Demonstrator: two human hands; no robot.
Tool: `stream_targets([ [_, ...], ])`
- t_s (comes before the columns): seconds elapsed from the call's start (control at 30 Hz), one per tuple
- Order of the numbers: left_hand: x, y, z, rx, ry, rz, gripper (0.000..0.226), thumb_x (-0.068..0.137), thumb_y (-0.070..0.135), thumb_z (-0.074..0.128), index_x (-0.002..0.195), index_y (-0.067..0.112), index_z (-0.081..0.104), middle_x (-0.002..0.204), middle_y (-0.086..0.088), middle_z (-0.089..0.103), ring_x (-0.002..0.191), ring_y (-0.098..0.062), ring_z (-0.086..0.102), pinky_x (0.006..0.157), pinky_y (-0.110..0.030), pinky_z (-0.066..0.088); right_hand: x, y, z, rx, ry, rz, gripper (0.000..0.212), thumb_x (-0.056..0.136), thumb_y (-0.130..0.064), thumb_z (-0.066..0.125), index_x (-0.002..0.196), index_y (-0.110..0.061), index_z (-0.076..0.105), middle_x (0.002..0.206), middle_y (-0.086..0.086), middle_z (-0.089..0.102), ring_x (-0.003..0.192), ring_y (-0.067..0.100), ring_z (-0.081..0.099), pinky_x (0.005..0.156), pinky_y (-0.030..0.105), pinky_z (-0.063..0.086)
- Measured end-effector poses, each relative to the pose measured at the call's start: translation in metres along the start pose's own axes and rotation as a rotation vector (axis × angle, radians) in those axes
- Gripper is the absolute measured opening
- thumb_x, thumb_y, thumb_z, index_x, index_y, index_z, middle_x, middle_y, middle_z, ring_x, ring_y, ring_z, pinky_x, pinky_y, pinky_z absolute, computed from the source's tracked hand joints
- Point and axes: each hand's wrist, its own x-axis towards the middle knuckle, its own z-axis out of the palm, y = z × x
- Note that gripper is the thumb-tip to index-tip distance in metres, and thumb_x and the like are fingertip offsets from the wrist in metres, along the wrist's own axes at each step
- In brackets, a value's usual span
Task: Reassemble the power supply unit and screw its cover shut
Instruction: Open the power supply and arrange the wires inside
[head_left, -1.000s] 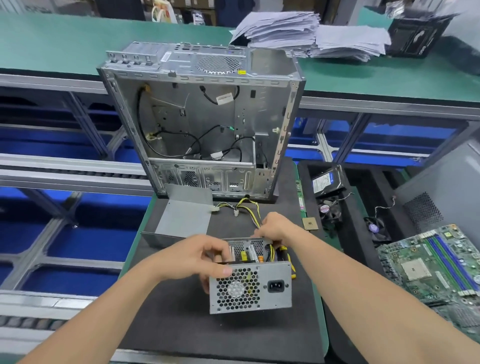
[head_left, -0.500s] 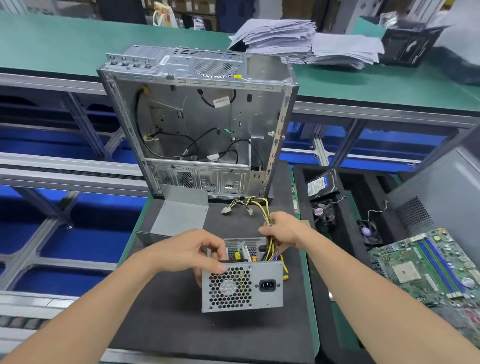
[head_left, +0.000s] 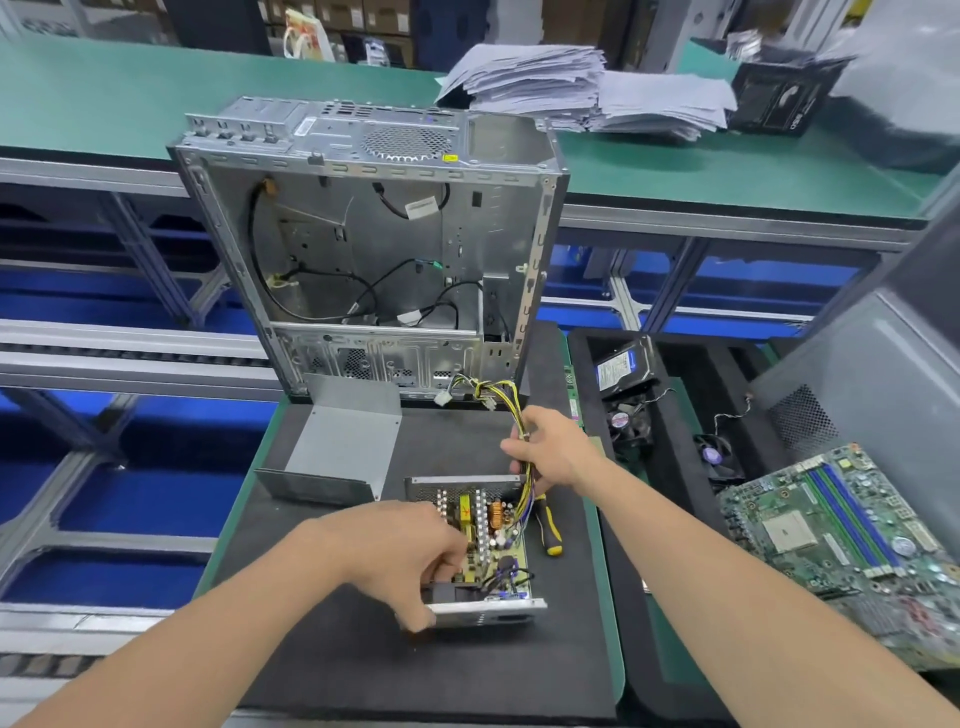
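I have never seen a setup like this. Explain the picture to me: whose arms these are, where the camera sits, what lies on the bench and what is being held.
There is no machine here. The two bare arms belong to a person, and the single camera is worn on their head, looking forward and down at the hands.

The left hand grips the near end of an open power supply unit. Its circuit board is showing, and it lies on a black mat. The right hand holds the unit's yellow and black cable bundle.

The grey metal cover lies apart on the left, not yet fitted. A screwdriver with a yellow and black handle lies just right of the unit.

Behind them stands a gutted computer case. Further right are a hard drive, a cooling fan and a motherboard.
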Motion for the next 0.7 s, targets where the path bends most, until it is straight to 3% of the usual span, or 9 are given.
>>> stream_targets([
  [0.1, 0.007, -0.003, -0.011, -0.121, 0.144, -0.029, 0.048, 0.068, 0.079, 0.069, 0.085, 0.034, 0.062, 0.075, 0.020, 0.065, 0.070, 0.001, 0.060, 0.063, -0.032, 0.054, -0.003, -0.003, -0.006, 0.014, -0.047, 0.010, 0.016, 0.101, -0.025, 0.068, 0.101, -0.013, 0.057, 0.086, 0.011, 0.078, 0.059, 0.015, 0.066, 0.060, 0.043, 0.064],
  [0.17, 0.022, -0.002, -0.019, -0.117, 0.399, -0.015, 0.037, 0.085, 0.072, 0.060, 0.093, 0.036, 0.062, 0.088, 0.019, 0.065, 0.083, 0.000, 0.060, 0.074, -0.033, 0.054, -0.007, -0.006, -0.009, 0.019, -0.058, 0.014, 0.019, 0.101, -0.025, 0.068, 0.103, -0.010, 0.057, 0.087, 0.011, 0.076, 0.064, 0.020, 0.067, 0.064, 0.046, 0.065],
  [0.23, 0.044, -0.001, -0.020, -0.094, 0.546, -0.037, 0.025, 0.097, 0.055, 0.057, 0.112, 0.035, 0.060, 0.107, 0.016, 0.062, 0.103, -0.007, 0.059, 0.087, -0.035, 0.051, -0.011, -0.010, -0.014, -0.040, -0.049, 0.000, 0.019, 0.100, -0.026, 0.070, 0.099, -0.011, 0.058, 0.084, 0.009, 0.069, 0.064, 0.022, 0.064, 0.066, 0.041, 0.062],
  [0.3, 0.064, -0.003, -0.016, -0.105, 0.512, -0.075, 0.027, 0.102, 0.045, 0.055, 0.124, 0.028, 0.058, 0.118, 0.008, 0.062, 0.111, -0.014, 0.058, 0.091, -0.038, 0.050, -0.016, -0.013, -0.021, -0.174, -0.009, -0.007, 0.020, 0.099, -0.029, 0.071, 0.098, -0.011, 0.062, 0.085, 0.008, 0.068, 0.068, 0.023, 0.063, 0.069, 0.040, 0.058],
  [0.4, 0.079, -0.008, -0.006, -0.210, 0.485, -0.072, 0.014, 0.105, 0.030, 0.055, 0.114, 0.023, 0.062, 0.108, 0.004, 0.068, 0.104, -0.019, 0.062, 0.088, -0.041, 0.050, -0.025, -0.015, -0.029, -0.213, -0.025, 0.014, 0.022, 0.099, -0.023, 0.071, 0.104, -0.003, 0.064, 0.088, 0.017, 0.078, 0.070, 0.027, 0.070, 0.071, 0.039, 0.061],
  [0.53, 0.080, -0.016, 0.002, -0.301, 0.555, -0.047, 0.011, 0.103, 0.027, 0.060, 0.108, 0.025, 0.068, 0.099, 0.011, 0.072, 0.090, -0.008, 0.060, 0.082, -0.033, 0.050, -0.037, -0.018, -0.032, -0.174, -0.142, -0.008, 0.012, 0.094, -0.007, 0.072, 0.097, 0.000, 0.062, 0.075, 0.021, 0.076, 0.073, 0.035, 0.078, 0.075, 0.045, 0.066],
  [0.6, 0.080, -0.016, 0.001, -0.317, 0.576, -0.032, 0.009, 0.101, 0.026, 0.062, 0.105, 0.024, 0.070, 0.093, 0.013, 0.070, 0.084, -0.004, 0.056, 0.076, -0.028, 0.044, -0.040, -0.025, -0.031, -0.240, -0.192, -0.077, 0.015, 0.088, -0.006, 0.074, 0.095, -0.003, 0.061, 0.073, 0.015, 0.077, 0.072, 0.032, 0.079, 0.079, 0.049, 0.065],
  [0.7, 0.078, -0.013, -0.001, -0.344, 0.603, -0.070, 0.013, 0.097, 0.030, 0.067, 0.103, 0.022, 0.074, 0.094, 0.010, 0.068, 0.090, -0.010, 0.060, 0.074, -0.016, 0.039, -0.037, -0.039, -0.021, -0.398, -0.231, -0.236, 0.018, 0.083, -0.009, 0.079, 0.091, -0.007, 0.062, 0.066, -0.003, 0.075, 0.064, 0.016, 0.077, 0.076, 0.042, 0.065],
])
